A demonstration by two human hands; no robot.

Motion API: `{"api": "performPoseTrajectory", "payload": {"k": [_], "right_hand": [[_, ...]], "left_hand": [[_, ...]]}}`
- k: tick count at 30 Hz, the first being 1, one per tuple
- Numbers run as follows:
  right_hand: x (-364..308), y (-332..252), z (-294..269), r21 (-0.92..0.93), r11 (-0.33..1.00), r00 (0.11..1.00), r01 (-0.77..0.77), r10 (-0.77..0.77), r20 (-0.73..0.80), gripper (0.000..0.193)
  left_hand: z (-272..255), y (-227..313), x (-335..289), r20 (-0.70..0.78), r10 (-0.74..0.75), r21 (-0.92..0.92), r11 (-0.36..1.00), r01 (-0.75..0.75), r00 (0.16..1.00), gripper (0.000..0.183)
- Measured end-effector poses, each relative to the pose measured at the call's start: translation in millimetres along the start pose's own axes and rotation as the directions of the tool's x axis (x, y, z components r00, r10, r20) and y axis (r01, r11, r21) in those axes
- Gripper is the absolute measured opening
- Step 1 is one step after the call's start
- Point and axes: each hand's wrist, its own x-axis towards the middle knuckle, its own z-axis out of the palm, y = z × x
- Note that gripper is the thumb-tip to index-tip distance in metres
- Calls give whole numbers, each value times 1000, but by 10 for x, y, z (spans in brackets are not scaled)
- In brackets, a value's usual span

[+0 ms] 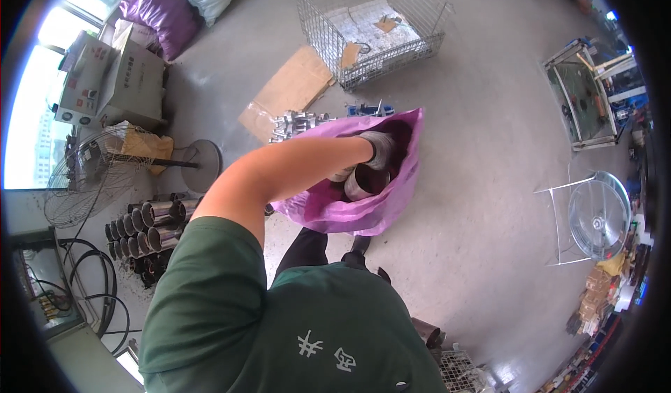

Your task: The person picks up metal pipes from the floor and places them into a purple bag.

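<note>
My left hand [381,149], in a grey knit glove, reaches down inside a purple woven sack [400,208]. The left forearm crosses over the sack's near side. Its fingers are lost in the dark inside, so their grip does not show. Right beside this hand, a short metal tube [356,183] lies in the sack with its open end facing up. A pale patch below my forearm looks like glove fabric, but it is mostly covered. My right hand cannot be made out.
Metal tubes [159,239] are stacked at left by a standing fan [98,176]. Beyond the sack are metal parts [297,122], flat cardboard [290,89] and a wire cage [391,61]. A round-seated stool [597,218] and a framed cart [580,96] stand at right.
</note>
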Motion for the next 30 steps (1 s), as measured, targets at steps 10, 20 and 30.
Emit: {"api": "performPoseTrajectory", "payload": {"k": [10,20,30], "right_hand": [[-71,-216,177,-109,993,999,42,-44,-20,88],[-141,-516,490,-257,966,998,14,-30,-57,94],[-372,-1324,638,-485,852,975,197,-220,9,101]], "left_hand": [[1221,-171,130,61,-583,-651,592,475,811,40],[2618,-436,419,285,-706,-901,33,432,648,36],[2343,-44,-599,-35,-569,-893,387,230,821,34]]}}
